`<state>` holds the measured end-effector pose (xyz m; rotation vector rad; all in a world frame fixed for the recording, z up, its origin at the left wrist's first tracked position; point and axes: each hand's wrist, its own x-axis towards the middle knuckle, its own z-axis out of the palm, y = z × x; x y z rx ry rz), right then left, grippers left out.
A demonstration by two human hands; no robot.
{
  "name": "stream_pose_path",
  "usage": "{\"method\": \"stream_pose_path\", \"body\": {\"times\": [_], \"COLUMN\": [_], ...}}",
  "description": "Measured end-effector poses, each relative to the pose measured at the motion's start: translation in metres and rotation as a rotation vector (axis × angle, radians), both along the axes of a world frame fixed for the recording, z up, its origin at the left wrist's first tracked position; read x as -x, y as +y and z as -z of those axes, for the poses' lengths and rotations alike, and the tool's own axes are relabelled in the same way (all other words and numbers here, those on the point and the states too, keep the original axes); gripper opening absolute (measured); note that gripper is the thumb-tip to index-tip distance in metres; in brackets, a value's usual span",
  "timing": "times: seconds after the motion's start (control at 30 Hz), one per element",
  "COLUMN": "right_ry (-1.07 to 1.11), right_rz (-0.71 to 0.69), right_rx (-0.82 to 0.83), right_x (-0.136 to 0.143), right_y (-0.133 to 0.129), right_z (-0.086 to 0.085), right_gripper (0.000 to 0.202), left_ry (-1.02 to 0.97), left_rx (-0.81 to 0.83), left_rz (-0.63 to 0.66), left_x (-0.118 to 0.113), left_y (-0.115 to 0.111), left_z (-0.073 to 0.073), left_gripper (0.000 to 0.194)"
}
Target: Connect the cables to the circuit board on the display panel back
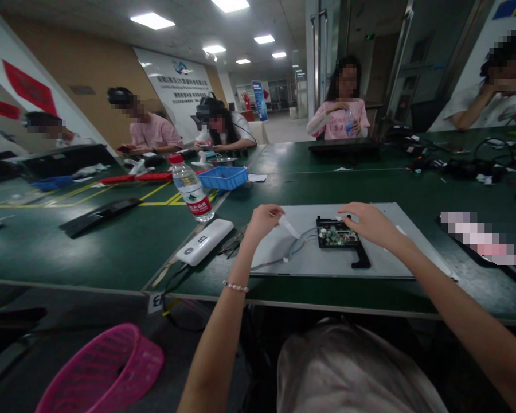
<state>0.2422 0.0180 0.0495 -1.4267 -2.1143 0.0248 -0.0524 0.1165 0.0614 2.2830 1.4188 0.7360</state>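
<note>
A grey flat panel [395, 229] lies on the green table in front of me. On it rests a black bracket with a green circuit board [337, 236], with grey cables [301, 244] running off its left side. Over the panel's left part, my left hand [266, 221] is closed in a pinch on a thin white strip [290, 226] that hangs down to the right. My right hand [363, 221] is at the bracket's upper right corner, its fingertips near or touching the edge; whether it grips anything is too small to tell.
Left of the panel lie a white power bank [205, 241], a water bottle [191, 189] and a blue basket [224, 178]. A phone [481, 241] is at the right. A pink bin [146, 358] stands below; several people sit across.
</note>
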Motion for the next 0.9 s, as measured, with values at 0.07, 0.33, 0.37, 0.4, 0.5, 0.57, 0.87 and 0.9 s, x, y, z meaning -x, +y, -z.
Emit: {"method": "stream_pose_path", "body": {"times": [0.07,0.33,0.37,0.4,0.5,0.57,0.87,0.9], "right_ry": [0.038,0.074,0.056,0.038,-0.006,-0.022,-0.059,-0.051], "right_rz": [-0.018,-0.167,-0.19,-0.206,-0.214,-0.208,-0.177,-0.177], "right_rx": [-0.014,0.02,0.02,0.017,-0.007,-0.028,-0.035,-0.034], "right_x": [0.008,0.069,0.075,0.081,0.094,0.099,0.104,0.104], "right_y": [-0.016,-0.07,-0.073,-0.075,-0.077,-0.077,-0.074,-0.075], "right_z": [-0.003,0.016,0.019,0.022,0.028,0.031,0.043,0.043], "right_gripper": [0.03,0.04,0.041,0.041,0.039,0.037,0.033,0.034], "left_ry": [-0.12,0.081,0.123,0.166,0.294,0.35,0.397,0.405], "left_rx": [0.022,-0.07,-0.078,-0.078,-0.1,-0.182,-0.219,-0.211], "left_rz": [0.053,0.101,0.096,0.084,-0.005,-0.094,-0.117,-0.133], "left_x": [0.002,-0.013,-0.015,-0.017,-0.021,-0.026,-0.05,-0.051], "left_y": [-0.009,-0.045,-0.048,-0.051,-0.064,-0.078,-0.121,-0.121], "left_z": [-0.006,0.006,0.008,0.01,0.01,0.007,0.025,0.03], "left_gripper": [0.023,0.023,0.023,0.023,0.024,0.032,0.02,0.02]}}
